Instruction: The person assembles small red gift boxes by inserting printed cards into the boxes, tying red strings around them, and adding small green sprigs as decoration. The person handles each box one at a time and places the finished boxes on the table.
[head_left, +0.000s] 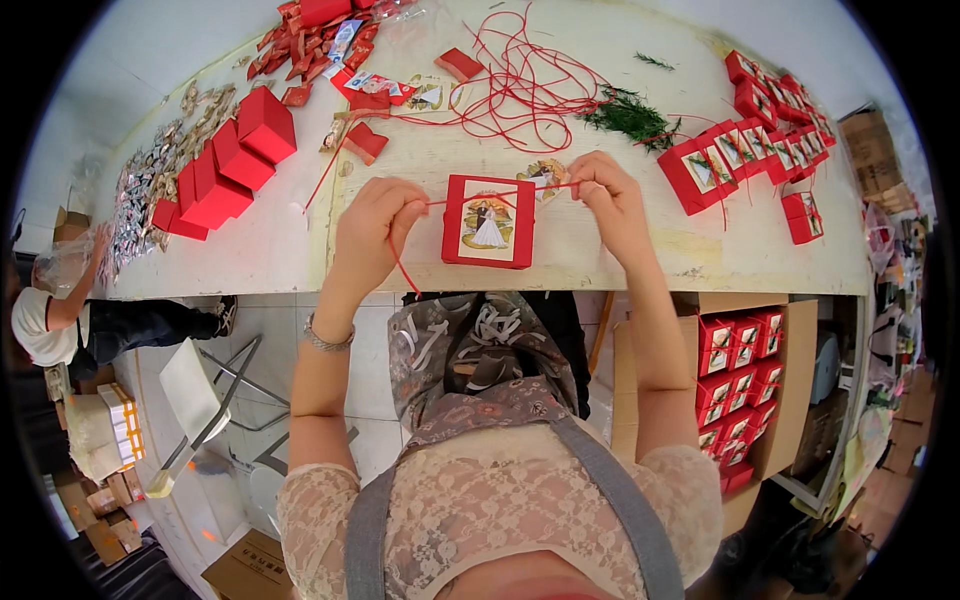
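A red gift box (451,240) lies in front of me on the table, with a card (488,226) on top that pictures a couple in wedding clothes. Across it runs a red cord (560,187), stretched between my hands. My left hand (380,232), at the box's left, pinches the cord, whose loose end hangs down toward the table edge. To the right of the box, my right hand (612,205) pinches the other side. A loose picture card (546,172) sits just behind the box, partly under the cord.
Beyond lie a tangle of red cord (510,75), green sprigs (630,113) and small red packets (366,143). Plain red boxes (240,155) are at left, decorated boxes (690,175) at right. An open carton (795,390) of boxes stands below; another person (60,320) is at far left.
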